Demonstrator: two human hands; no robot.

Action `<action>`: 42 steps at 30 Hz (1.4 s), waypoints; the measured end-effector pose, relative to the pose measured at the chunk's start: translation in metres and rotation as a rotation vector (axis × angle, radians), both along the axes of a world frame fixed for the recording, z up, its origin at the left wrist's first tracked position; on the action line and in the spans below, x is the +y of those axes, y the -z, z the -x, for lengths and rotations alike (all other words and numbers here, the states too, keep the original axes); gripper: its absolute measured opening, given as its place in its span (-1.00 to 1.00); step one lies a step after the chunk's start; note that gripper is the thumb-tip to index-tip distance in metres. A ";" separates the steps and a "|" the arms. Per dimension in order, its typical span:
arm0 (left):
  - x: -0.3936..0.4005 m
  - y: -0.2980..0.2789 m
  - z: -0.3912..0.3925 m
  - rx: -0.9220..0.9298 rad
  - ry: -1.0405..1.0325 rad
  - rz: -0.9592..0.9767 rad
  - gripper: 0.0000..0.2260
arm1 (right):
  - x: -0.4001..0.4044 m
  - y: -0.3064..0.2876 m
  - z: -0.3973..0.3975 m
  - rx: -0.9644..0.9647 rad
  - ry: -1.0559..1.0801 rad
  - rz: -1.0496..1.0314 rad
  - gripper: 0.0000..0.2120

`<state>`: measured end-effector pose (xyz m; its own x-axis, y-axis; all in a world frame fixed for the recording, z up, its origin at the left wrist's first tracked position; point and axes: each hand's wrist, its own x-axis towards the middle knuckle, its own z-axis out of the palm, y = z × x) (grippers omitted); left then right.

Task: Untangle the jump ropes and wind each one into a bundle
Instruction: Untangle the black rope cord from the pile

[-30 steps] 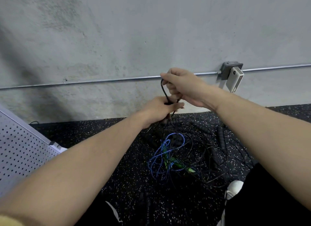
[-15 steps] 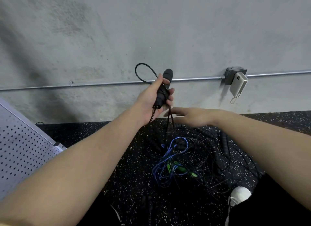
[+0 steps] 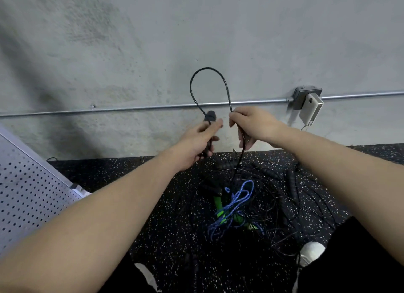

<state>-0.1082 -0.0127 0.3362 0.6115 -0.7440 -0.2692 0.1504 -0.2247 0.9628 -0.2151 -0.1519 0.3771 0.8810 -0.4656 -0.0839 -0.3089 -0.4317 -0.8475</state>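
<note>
My left hand (image 3: 196, 143) grips the black ribbed handle (image 3: 209, 118); my right hand (image 3: 251, 124) pinches the thin black springy cord (image 3: 226, 89), probably slippery, so I hold near the handle.

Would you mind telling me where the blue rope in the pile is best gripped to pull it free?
Judging by its pose, grip the blue rope at its raised top loop, coming from above. That loop stands clear of the thin black cords; lower down it crosses the green handles.
</note>
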 end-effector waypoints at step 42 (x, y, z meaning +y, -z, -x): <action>-0.023 -0.017 -0.003 0.481 -0.283 0.231 -0.93 | -0.006 0.033 0.010 0.197 -0.274 -0.201 -0.41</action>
<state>-0.1054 -0.0358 0.3530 0.6440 -0.6424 -0.4155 0.6047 0.0947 0.7908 -0.2255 -0.1579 0.3439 0.9283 -0.1722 -0.3295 -0.3704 -0.3523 -0.8595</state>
